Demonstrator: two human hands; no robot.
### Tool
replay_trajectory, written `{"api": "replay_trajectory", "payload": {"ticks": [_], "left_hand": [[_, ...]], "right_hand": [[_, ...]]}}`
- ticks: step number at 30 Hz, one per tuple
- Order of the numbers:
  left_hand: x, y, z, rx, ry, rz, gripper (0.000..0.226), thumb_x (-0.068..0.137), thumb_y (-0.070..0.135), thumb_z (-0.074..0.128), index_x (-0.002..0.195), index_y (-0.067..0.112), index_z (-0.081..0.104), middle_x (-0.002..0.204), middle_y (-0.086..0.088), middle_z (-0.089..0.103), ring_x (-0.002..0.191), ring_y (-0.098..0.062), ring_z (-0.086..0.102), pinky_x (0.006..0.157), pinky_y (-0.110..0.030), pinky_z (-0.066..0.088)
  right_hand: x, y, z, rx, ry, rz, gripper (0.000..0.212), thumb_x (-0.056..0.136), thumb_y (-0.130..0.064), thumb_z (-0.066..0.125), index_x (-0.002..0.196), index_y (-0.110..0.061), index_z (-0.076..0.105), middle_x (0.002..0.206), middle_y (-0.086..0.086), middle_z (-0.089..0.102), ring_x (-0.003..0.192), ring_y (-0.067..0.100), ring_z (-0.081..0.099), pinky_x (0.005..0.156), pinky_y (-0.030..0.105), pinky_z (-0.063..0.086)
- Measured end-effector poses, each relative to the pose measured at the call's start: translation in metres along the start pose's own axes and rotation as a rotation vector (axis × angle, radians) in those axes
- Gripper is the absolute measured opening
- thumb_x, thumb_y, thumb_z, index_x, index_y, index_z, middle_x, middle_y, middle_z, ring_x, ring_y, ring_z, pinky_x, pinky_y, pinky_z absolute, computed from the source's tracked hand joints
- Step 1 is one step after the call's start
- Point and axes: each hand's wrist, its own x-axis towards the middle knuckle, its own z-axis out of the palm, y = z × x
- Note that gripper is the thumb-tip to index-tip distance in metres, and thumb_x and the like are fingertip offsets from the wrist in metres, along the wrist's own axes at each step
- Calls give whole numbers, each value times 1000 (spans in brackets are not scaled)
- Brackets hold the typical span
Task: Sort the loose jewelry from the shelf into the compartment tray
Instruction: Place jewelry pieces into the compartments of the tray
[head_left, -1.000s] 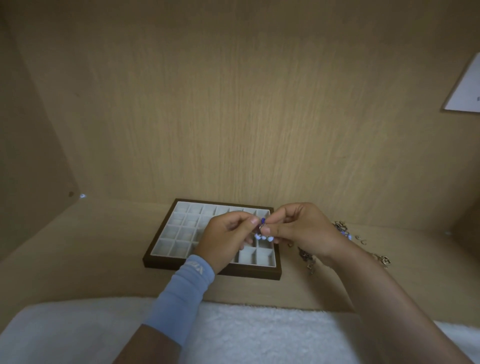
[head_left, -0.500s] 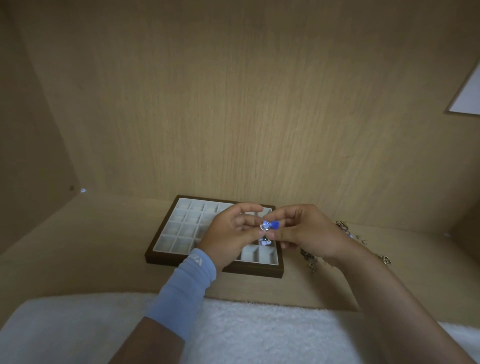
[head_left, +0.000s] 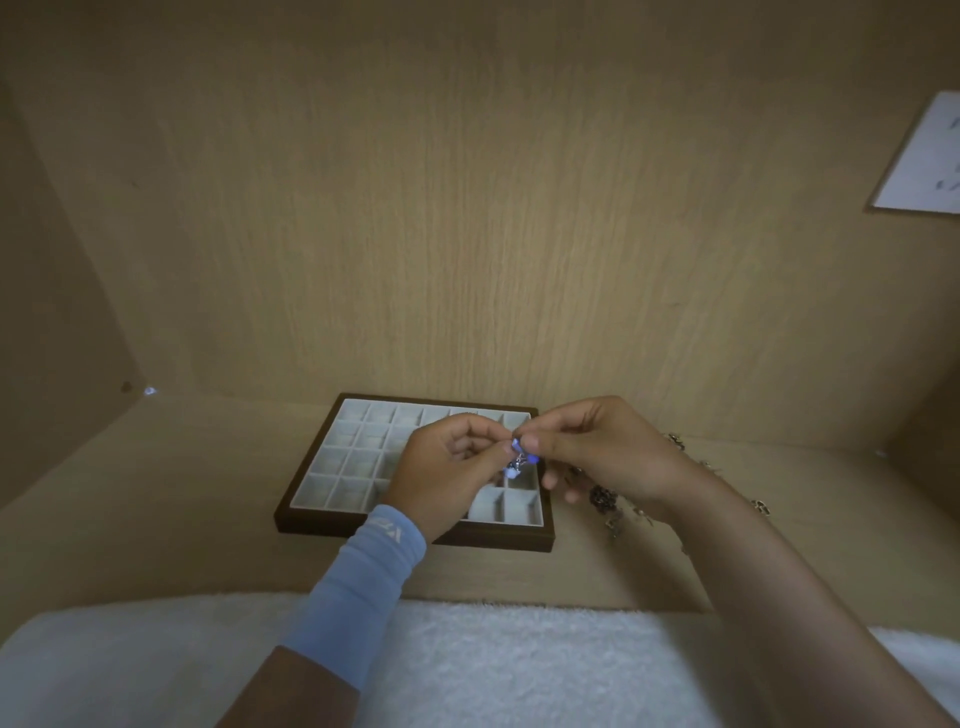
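Note:
A dark-framed compartment tray (head_left: 317, 512) with pale square cells lies on the wooden shelf. Above its right side, my left hand (head_left: 447, 478) and my right hand (head_left: 597, 449) meet and both pinch a small blue-and-silver jewelry piece (head_left: 517, 461), which dangles between the fingertips. A pile of loose jewelry (head_left: 605, 499) lies on the shelf to the right of the tray, partly hidden behind my right hand and forearm. More small pieces (head_left: 675, 441) are scattered farther right.
The shelf is a wooden box with a back wall and side walls close by. A white fluffy cloth (head_left: 493, 670) covers the front edge. A white paper sheet (head_left: 924, 156) hangs on the wall at upper right. A blue sleeve (head_left: 358, 587) covers my left wrist.
Both hands have stayed together over the tray's right side, working the blue piece between the fingertips; it now hangs a little lower between them.

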Motion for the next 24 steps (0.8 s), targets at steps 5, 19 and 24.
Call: {"api": "replay_trajectory", "payload": {"ticks": [5,19,24], "left_hand": [[-2,-1,0,181,-99,-14,9,85,8,68,86,14,75,78,1,75,68,-2,67,62,-13,50],[1,-22,-13,872,-159,247,10,86,30,63,90,39,66,91,19,62,93,-5,48,88,-30,41],[1,-25,-14,884,-195,271,13,79,43,62,92,40,64,96,20,61,97,-5,47,95,-34,36]], "right_hand": [[2,7,-9,-156,-23,75,10,80,-17,82,89,-14,82,77,16,74,56,12,54,45,21,40],[17,33,10,-616,-30,-28,6,75,-28,86,75,-26,80,72,-14,74,72,-1,67,77,27,56],[19,38,2,-732,65,-52,15,74,-41,84,73,-28,76,71,-17,71,70,1,65,75,37,58]]}}
